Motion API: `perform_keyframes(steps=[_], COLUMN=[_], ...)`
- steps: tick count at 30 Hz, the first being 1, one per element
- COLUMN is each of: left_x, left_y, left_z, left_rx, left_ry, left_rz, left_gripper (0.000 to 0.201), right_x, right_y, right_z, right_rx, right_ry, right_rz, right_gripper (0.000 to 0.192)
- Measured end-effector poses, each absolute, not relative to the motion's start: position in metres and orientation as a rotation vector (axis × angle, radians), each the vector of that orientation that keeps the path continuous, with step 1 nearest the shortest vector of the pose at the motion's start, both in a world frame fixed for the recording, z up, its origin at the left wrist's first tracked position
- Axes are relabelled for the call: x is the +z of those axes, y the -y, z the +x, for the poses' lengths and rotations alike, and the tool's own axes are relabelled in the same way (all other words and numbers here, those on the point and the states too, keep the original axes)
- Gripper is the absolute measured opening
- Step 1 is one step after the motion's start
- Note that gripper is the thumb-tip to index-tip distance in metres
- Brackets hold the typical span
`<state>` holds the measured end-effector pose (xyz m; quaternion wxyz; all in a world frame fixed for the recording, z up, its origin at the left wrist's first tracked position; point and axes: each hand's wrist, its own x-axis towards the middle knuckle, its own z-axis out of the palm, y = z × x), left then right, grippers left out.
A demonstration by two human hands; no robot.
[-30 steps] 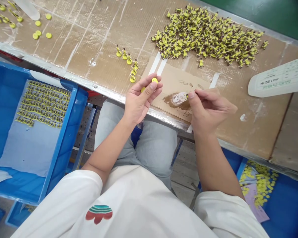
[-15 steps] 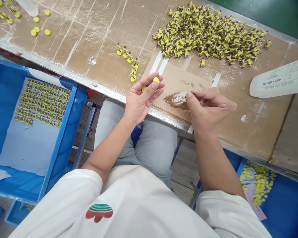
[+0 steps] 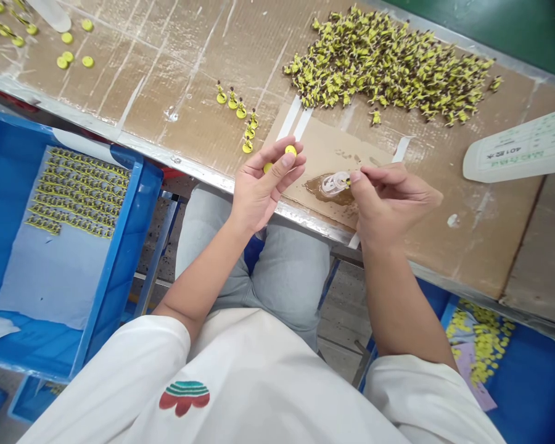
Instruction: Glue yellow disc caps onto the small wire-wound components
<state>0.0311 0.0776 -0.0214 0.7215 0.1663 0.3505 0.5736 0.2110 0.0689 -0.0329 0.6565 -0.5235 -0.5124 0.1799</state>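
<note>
My left hand (image 3: 267,185) pinches a small round yellow base (image 3: 290,150) between thumb and fingers. A second yellow base (image 3: 267,167) shows at the side of the same hand. My right hand (image 3: 393,200) is closed in a pinch on a tiny figurine, mostly hidden by the fingertips; a dark and yellow bit of it shows over a small clear plastic dish (image 3: 333,184). That dish sits in a wet brown stain on a cardboard sheet (image 3: 328,139). Several finished figurines on yellow bases (image 3: 241,111) stand left of my hands.
A large heap of yellow figurines (image 3: 388,65) lies at the back. To the right stands a translucent bottle (image 3: 518,148). Loose yellow bases (image 3: 87,61) lie far left. A blue bin (image 3: 150,185) with rows of figurines is at left; another bin holds yellow bases (image 3: 488,348) at lower right.
My right hand has shifted very slightly, with its fingertips still at the clear dish. The left hand keeps its hold on the yellow bases.
</note>
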Motion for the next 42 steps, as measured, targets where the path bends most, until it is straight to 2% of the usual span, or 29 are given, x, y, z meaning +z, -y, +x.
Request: perform_keyframes(steps=[3, 6, 10, 16, 20, 26, 32, 42], left_x=[-0.022, -0.019, -0.014, -0.006, -0.003, -0.003, 0.000, 0.005], left_y=[-0.075, -0.070, -0.057, -0.040, -0.034, -0.029, -0.027, -0.027], left_z=[0.030, 0.031, 0.037, 0.046, 0.046, 0.044, 0.045, 0.046], left_rx=[1.286, 1.266, 1.186, 1.085, 1.045, 1.024, 1.052, 1.044], left_ry=[-0.753, -0.764, -0.744, -0.665, -0.685, -0.666, -0.631, -0.674], left_rz=[0.431, 0.354, 0.294, 0.364, 0.425, 0.410, 0.393, 0.307], left_gripper=[0.021, 0.025, 0.031, 0.024, 0.026, 0.027, 0.027, 0.032], right_x=[-0.033, -0.030, -0.024, -0.012, 0.006, 0.024, 0.023, 0.020], right_y=[-0.071, -0.069, -0.062, -0.044, -0.033, -0.023, -0.022, -0.023], right_z=[0.213, 0.215, 0.221, 0.223, 0.201, 0.173, 0.166, 0.163], right_rx=[0.532, 0.640, 0.755, 0.717, 0.669, 0.716, 0.699, 0.686], right_ry=[1.003, 0.841, 0.827, 1.083, 0.995, 0.941, 1.001, 0.987], right_rz=[-1.113, -1.115, -1.138, -1.209, -1.122, -1.062, -1.012, -1.055], right_gripper=[0.017, 0.024, 0.023, 0.024, 0.016, 0.015, 0.024, 0.020])
